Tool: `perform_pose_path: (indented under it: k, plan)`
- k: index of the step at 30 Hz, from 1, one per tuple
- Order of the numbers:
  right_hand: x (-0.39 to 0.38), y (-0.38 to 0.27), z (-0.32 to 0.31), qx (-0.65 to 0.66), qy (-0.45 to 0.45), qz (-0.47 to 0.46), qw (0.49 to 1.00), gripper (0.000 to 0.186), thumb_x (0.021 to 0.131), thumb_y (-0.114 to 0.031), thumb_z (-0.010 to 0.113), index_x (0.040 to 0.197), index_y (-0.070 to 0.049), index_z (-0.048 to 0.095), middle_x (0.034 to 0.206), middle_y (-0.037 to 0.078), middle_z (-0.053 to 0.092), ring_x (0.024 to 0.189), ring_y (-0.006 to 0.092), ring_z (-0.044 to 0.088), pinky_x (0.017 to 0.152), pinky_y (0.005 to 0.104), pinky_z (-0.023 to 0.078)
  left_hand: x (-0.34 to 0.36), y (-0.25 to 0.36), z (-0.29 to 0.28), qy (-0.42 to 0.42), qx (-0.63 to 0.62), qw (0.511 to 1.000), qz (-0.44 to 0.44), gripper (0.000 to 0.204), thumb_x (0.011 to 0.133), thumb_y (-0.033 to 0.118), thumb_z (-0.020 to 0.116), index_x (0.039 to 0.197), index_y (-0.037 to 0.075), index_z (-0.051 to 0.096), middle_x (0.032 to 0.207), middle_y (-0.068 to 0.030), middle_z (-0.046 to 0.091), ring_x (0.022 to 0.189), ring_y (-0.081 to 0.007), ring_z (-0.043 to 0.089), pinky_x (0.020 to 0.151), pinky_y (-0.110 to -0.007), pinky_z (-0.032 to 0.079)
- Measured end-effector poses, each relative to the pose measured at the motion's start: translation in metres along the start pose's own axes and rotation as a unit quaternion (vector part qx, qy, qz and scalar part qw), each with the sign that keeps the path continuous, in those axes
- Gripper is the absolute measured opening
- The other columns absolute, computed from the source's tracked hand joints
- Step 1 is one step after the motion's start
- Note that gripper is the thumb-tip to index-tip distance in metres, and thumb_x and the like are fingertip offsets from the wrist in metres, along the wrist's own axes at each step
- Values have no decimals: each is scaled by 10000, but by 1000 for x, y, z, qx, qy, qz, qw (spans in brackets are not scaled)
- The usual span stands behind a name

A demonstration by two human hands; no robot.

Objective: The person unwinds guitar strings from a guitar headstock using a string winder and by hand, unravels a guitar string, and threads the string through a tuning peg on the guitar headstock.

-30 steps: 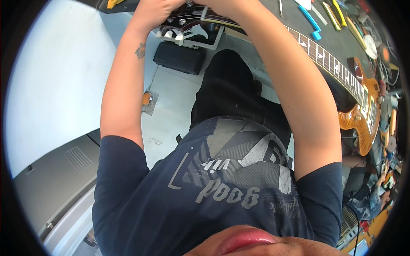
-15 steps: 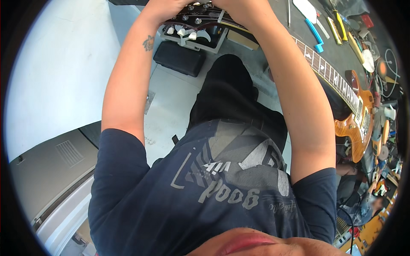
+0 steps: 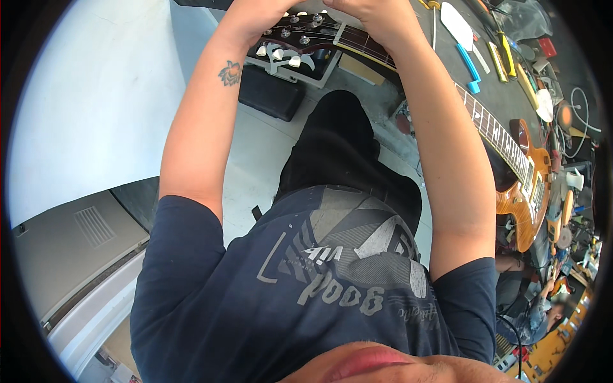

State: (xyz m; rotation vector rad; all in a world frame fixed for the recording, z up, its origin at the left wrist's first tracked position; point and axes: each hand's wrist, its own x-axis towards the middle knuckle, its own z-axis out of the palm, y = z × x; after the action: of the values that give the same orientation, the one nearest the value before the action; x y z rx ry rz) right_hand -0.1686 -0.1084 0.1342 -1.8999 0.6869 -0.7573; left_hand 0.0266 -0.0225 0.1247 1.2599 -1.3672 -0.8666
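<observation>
An electric guitar with a flamed amber body lies along the bench edge, its fretboard passing behind my right forearm. Its dark headstock, with metal tuner posts and pale tuner buttons, lies between my hands at the top. Beside the headstock's left end is my left hand; the picture's edge cuts off its fingers. My right hand is over the neck near the white nut, with its fingertips partly cut off by the top edge. What either hand holds is hidden.
On the dark bench lie a blue string winder, a white flat piece and yellow-handled pliers. Tools and cables crowd the right side. A black case sits below the headstock. Another person works at the lower right.
The view has shifted slightly, so the headstock and bench appear lower, and more of the headstock shows. Both hands stay near the headstock.
</observation>
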Motion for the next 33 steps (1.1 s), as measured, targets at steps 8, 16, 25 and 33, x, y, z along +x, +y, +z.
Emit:
perform_pose_path:
  k: [8, 16, 25, 33]
  plan:
    - [0, 0, -2, 48, -10, -5, 999, 95, 910, -65, 762, 976, -3, 795, 791, -2, 731, 701, 57, 602, 639, 233, 480, 1, 1, 4, 9, -8, 1000, -3, 111, 940, 81, 684, 945, -20, 730, 1117, -49, 688, 895, -109, 628, 790, -268, 508]
    - [-5, -5, 1, -97, 10, 27, 995, 162, 834, -122, 770, 957, -23, 801, 746, 84, 718, 675, 132, 630, 657, 314, 511, -1, 1, -3, 39, 116, 992, 26, 99, 910, 46, 661, 936, -25, 725, 1092, -49, 687, 865, -110, 633, 746, -267, 507]
    - [-2, -13, 4, -171, -36, 51, 983, 175, 833, -125, 781, 977, -30, 808, 734, 86, 705, 663, 161, 624, 649, 324, 504, -12, -14, 1, 59, 84, 994, -42, 143, 889, 24, 618, 970, -25, 726, 948, -49, 711, 776, -106, 634, 700, -265, 508]
    - [-2, -13, 2, -155, -50, 53, 985, 185, 814, -128, 815, 982, -51, 824, 751, 94, 725, 665, 157, 626, 648, 321, 505, -13, -7, 4, 20, 87, 995, -55, 128, 894, 45, 649, 956, -27, 735, 864, -59, 701, 695, -109, 634, 600, -264, 503]
